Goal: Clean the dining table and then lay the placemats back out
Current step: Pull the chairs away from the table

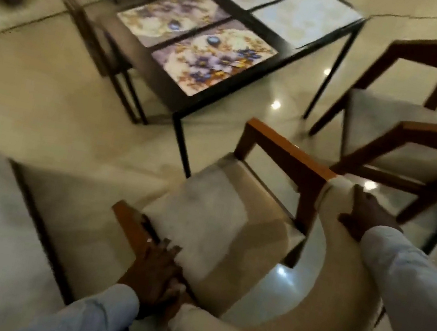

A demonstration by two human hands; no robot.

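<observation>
the fingers of the left hand (155, 274) lie fairly straight and close together along the near wooden armrest (132, 230) of the chair (217, 217), pressing on it where it meets the padded backrest (302, 296); whether the thumb wraps under the rail is hidden, so i cannot tell how firm that hold is. the right hand (364, 216), at about 2 o'clock from the left, curls over the far end of the curved backrest beside the other armrest (289, 151), fingers bent round the padding in a grip. holding both ends of the back like this looks meant to steer the chair squarely, likely sliding it toward or away from the worktop (277, 59). pale sleeves (409, 286) cover both forearms. the worktop, dark-framed, sits well apart at 12 o'clock from the chair seat. on it lie four placemats: two floral placemats (203, 46) on the nearer half, side by side with a dark strip between, and two pale placemats (283, 4) beyond them toward 1 o'clock, seemingly one per seat. since the mats already lie flat in a neat grid, i judge the laying-out to be largely done and the chairs are being handled last. two more chairs (395, 115) stand at 2 o'clock, pulled clear of the worktop on the glossy floor (45, 111). the frame is motion-blurred, so fine detail is uncertain.
</observation>
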